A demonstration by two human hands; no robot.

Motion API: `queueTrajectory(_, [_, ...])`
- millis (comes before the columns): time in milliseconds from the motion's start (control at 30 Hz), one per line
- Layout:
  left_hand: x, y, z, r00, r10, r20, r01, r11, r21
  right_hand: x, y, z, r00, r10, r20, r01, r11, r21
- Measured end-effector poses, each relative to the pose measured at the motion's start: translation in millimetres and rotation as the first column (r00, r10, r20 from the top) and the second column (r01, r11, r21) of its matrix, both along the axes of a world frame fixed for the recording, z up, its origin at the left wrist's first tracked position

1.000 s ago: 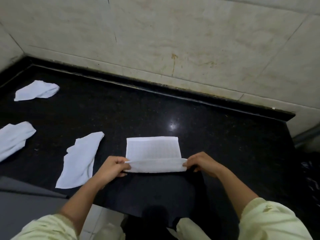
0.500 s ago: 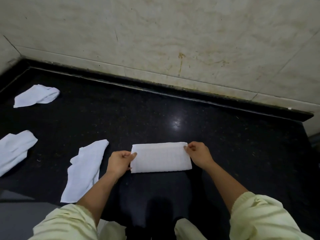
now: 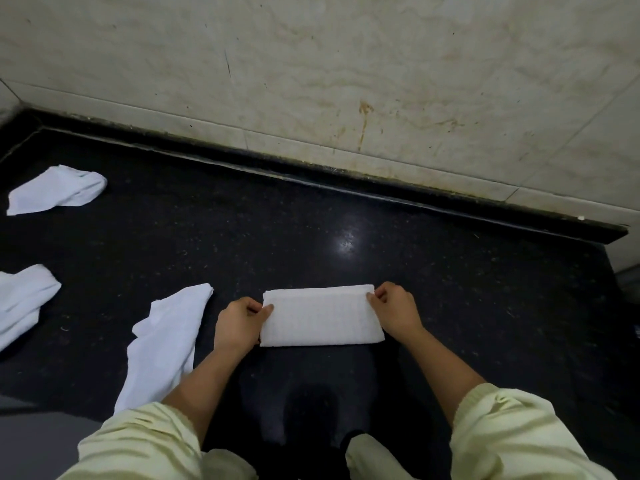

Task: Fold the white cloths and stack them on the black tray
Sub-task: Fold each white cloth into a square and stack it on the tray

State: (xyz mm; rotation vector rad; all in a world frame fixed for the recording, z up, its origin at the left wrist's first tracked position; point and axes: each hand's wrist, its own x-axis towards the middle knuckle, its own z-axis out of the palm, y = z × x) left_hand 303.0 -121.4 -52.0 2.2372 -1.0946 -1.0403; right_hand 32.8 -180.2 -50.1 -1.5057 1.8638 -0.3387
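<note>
a folded white cloth (image 3: pixel 320 315) lay flat on the black stone counter (image 3: pixel 346 209), near its front edge and straight ahead of the person. it was a wide, low rectangle with a waffle-like weave, and its near edge looked rounded. the left hand (image 3: pixel 239 323) was at the cloth's left end, thumb and curled fingers pinching the far left corner. the right hand (image 3: pixel 394 311) mirrored it at the right end, fingers curled in and pinching the far right corner. both hands sat low, at counter level, with the forearms reaching in from pale yellow sleeves (image 3: pixel 145 441) at the bottom of the view.

three more white cloths lay unfolded on the same counter, all to the left. the nearest crumpled cloth (image 3: pixel 166 341) stretched from just beside the left hand down toward the counter's front edge, close to the left forearm but apart from the folded one. a second loose cloth (image 3: pixel 24 299) lay farther left, cut off by the edge of the view. a third loose cloth (image 3: pixel 57 190) sat well back, near the counter's left rear corner. a stained, pale marble wall (image 3: pixel 346 81) rose behind the counter, and a bright spot of reflected light (image 3: pixel 346 239) showed on the stone beyond the folded cloth.
</note>
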Motion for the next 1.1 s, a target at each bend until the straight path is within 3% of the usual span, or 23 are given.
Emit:
queueTrajectory(133, [-3.0,9.0,1.8,0.974,-0.049,0.223,0.067,0.995,-0.073,0.3,6.9,5.9,0.996,0.022,-0.086,-0.032,0.993,-0.118])
queueTrajectory(233, [-16.4,20.9,2.3,0.929,-0.122,0.35,0.204,0.957,-0.206,7.3,21.5,14.1,0.981,0.128,-0.143,-0.163,0.949,-0.268])
queueTrajectory(367, [-42.4,39.4,-10.0,0.815,-0.259,0.518,0.421,0.879,-0.223,24.9,57.0,8.9,0.9,0.401,-0.17,-0.429,0.883,-0.192])
queueTrajectory(467, [-45.3,47.9,-18.0,0.777,-0.258,0.575,0.402,0.905,-0.138,23.5,70.3,1.1,0.897,0.42,-0.137,-0.435,0.893,-0.113])
queueTrajectory(567, [-35.3,53.4,-19.1,0.829,-0.237,0.507,0.324,0.942,-0.09,13.6,71.1,0.0,0.945,0.314,-0.094,-0.322,0.943,-0.079])
queueTrajectory(700, [-22.2,56.9,-17.0,0.943,-0.191,0.272,0.223,0.97,-0.092,2.0,68.7,1.3,0.985,0.167,-0.033,-0.168,0.985,-0.042])
queueTrajectory(900, [-13.4,54.3,-12.1,0.982,-0.152,0.108,0.165,0.978,-0.126,-6.2,58.1,2.2,1.0,-0.001,0.006,0.001,0.999,0.043])
queueTrajectory(1100, [-6.9,48.4,-9.5,0.993,-0.115,0.007,0.116,0.988,-0.104,-2.1,49.6,8.2,0.996,-0.086,-0.026,0.086,0.996,0.0])
